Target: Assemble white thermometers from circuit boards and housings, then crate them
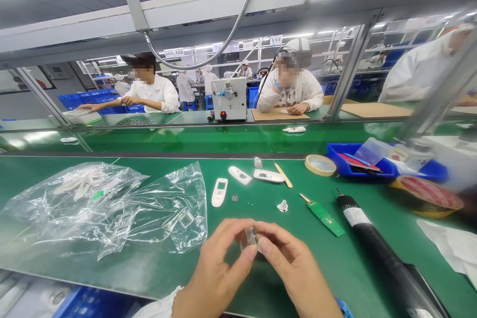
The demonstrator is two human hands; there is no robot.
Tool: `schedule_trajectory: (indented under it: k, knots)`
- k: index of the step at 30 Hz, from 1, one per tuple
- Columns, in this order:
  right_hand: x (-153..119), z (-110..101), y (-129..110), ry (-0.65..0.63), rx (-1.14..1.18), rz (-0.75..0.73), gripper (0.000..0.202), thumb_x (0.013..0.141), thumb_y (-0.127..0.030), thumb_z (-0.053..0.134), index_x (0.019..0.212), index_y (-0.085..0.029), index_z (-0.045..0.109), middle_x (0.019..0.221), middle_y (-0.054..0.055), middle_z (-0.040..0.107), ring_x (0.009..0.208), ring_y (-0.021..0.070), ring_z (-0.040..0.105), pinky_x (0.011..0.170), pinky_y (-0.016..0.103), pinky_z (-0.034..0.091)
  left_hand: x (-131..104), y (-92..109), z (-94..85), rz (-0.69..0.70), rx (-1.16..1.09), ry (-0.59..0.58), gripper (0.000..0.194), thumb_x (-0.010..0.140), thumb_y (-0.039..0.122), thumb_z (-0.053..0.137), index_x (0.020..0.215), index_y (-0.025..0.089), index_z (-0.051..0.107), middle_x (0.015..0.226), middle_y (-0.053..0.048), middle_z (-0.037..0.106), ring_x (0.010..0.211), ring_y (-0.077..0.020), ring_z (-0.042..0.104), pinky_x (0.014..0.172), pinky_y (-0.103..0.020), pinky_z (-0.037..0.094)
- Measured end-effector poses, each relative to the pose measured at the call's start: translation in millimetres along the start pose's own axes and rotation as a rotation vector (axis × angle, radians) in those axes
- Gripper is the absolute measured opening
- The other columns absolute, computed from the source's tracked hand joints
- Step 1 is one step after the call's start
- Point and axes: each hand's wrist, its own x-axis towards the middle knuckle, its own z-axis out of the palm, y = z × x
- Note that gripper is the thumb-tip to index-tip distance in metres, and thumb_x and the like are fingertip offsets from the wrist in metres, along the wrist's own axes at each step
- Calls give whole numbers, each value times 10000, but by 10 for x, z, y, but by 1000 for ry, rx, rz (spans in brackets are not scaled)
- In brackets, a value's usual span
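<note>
My left hand [220, 264] and my right hand [296, 264] meet over the front of the bench. Between their thumbs and fingertips they pinch a small, clear and greyish piece [250, 237], too covered to name. Beyond the hands lie a white plastic casing with a window [219, 193], a second white shell [239, 175] and a third [268, 176]. A small white cap [258, 162], a round grey disc [234, 198] and a white stub-shaped part [282, 205] are near them. To the right rests a green strip with a thin metal tip [325, 216].
Clear plastic bags [179, 208] with parts cover the left. On the right are a black electric screwdriver [380, 253], a tape roll [319, 165], a blue bin [361, 171] and a larger blurred tape roll [428, 194]. A yellow-handled tool [285, 176] lies behind. Co-workers sit across the green conveyor [186, 139].
</note>
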Motion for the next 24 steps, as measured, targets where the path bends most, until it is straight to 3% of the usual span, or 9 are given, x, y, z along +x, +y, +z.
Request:
schedule_trajectory:
  k: [9,16,19,24]
  knots:
    - [-6,59,-38,-7,269,71,249,769,-352,624,990,-239,646,932,46,663,872,200,598,826,335,459,2,10,6,16,6,16,326,809,163,515,1099,311,530,956,-22,609,849,-162,554,764,-257,437]
    - [-7,128,2,68,286,54,249,749,-371,635,940,-214,658,950,63,658,903,215,588,829,335,463,0,24,19,7,1,9,349,825,158,483,1131,322,526,994,-31,597,891,-175,540,785,-267,429]
    - [-4,145,49,170,268,13,218,733,-366,652,885,-211,669,897,57,667,860,215,601,786,322,488,-17,27,46,-26,-9,26,341,824,176,487,1131,316,532,1009,-38,595,899,-184,538,788,-275,432]
    - [-5,-21,67,492,265,26,334,665,-456,685,884,-203,671,897,65,673,831,231,608,735,336,511,88,34,-18,-107,-43,92,285,830,258,483,1100,307,560,1017,-38,581,912,-185,534,811,-290,421]
